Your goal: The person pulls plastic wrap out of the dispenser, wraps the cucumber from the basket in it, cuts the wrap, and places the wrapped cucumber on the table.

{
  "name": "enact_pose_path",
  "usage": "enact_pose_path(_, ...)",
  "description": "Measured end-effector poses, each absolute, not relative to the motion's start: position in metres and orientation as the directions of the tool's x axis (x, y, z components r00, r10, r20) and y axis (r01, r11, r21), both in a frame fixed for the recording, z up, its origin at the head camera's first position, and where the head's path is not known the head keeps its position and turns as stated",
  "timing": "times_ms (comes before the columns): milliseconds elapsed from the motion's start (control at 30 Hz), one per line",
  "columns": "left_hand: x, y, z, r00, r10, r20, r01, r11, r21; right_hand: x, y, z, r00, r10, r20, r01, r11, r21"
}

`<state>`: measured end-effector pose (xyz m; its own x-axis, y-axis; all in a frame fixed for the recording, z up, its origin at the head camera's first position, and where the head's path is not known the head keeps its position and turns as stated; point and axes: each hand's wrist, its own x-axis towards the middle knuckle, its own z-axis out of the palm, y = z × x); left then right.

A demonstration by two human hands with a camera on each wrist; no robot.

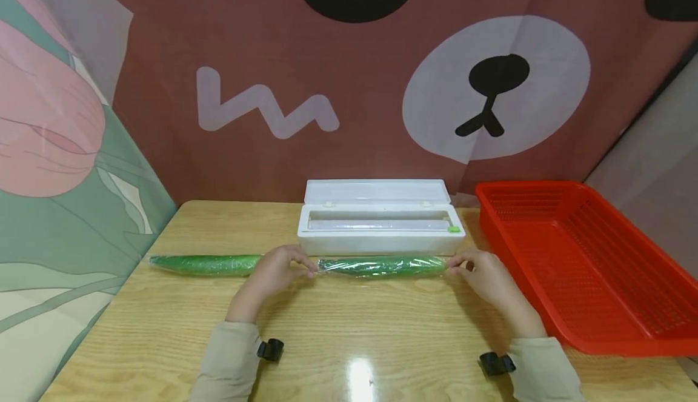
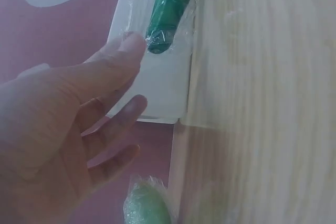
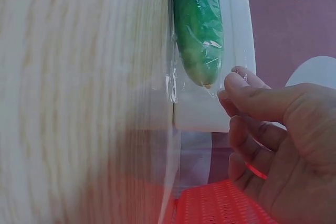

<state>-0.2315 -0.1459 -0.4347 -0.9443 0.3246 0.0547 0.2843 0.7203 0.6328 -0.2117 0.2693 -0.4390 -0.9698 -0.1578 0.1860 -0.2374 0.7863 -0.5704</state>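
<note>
A green cucumber (image 1: 384, 265) in clear plastic wrap lies crosswise just in front of a white wrap dispenser (image 1: 382, 243). At its left end my left hand (image 1: 277, 270) pinches the loose wrap between thumb and forefinger, other fingers spread apart. My right hand (image 1: 485, 274) pinches the wrap film at the opposite end, close by the cucumber's pale tip (image 3: 202, 72). Film edges stick out past the cucumber (image 2: 170, 9) in the left wrist view. A second wrapped cucumber (image 1: 204, 264) lies left of my left hand, its right end hidden behind that hand.
The dispenser's lid (image 1: 376, 191) stands raised at the back, with a roll (image 1: 376, 224) inside and a green slider (image 1: 454, 229) at its right. A red plastic basket (image 1: 556, 268) sits to the right, beside my right forearm. A printed cloth (image 1: 360, 87) hangs behind the wooden table (image 1: 327, 341).
</note>
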Motion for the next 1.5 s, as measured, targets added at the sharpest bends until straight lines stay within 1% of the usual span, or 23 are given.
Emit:
enact_pose_path(333, -0.234, -0.145, -0.441, -0.952, 0.303, 0.045, 0.269, 0.757, 0.595, -0.213, 0.272, -0.444, -0.965, -0.183, 0.188, -0.257, 0.802, -0.539)
enact_pose_path(600, -0.234, -0.148, -0.439, -0.955, 0.295, 0.015, 0.25, 0.778, 0.576, -0.213, 0.273, -0.442, -0.971, -0.175, 0.161, -0.236, 0.803, -0.547)
enact_pose_path(733, -0.235, -0.15, -0.437, -0.959, 0.28, 0.033, 0.249, 0.783, 0.57, -0.212, 0.273, -0.439, -0.967, -0.155, 0.201, -0.242, 0.807, -0.539)
enact_pose_path(933, -0.234, -0.146, -0.432, -0.949, 0.288, 0.127, 0.308, 0.767, 0.562, -0.214, 0.268, -0.438, -0.953, -0.122, 0.276, -0.264, 0.783, -0.563)
enact_pose_path(1100, -0.233, -0.139, -0.432, -0.945, 0.294, 0.141, 0.319, 0.746, 0.584, -0.219, 0.26, -0.437, -0.934, -0.173, 0.313, -0.33, 0.753, -0.569)
enact_pose_path(1167, -0.233, -0.136, -0.432, -0.946, 0.296, 0.131, 0.315, 0.746, 0.587, -0.222, 0.257, -0.437, -0.93, -0.205, 0.305, -0.351, 0.74, -0.573)
enact_pose_path(1400, -0.237, -0.127, -0.435, -0.944, 0.322, 0.079, 0.306, 0.756, 0.578, -0.23, 0.255, -0.445, -0.941, -0.275, 0.197, -0.337, 0.697, -0.633)
enact_pose_path(1500, -0.24, -0.124, -0.437, -0.94, 0.336, 0.06, 0.309, 0.762, 0.57, -0.233, 0.255, -0.451, -0.935, -0.306, 0.182, -0.348, 0.675, -0.651)
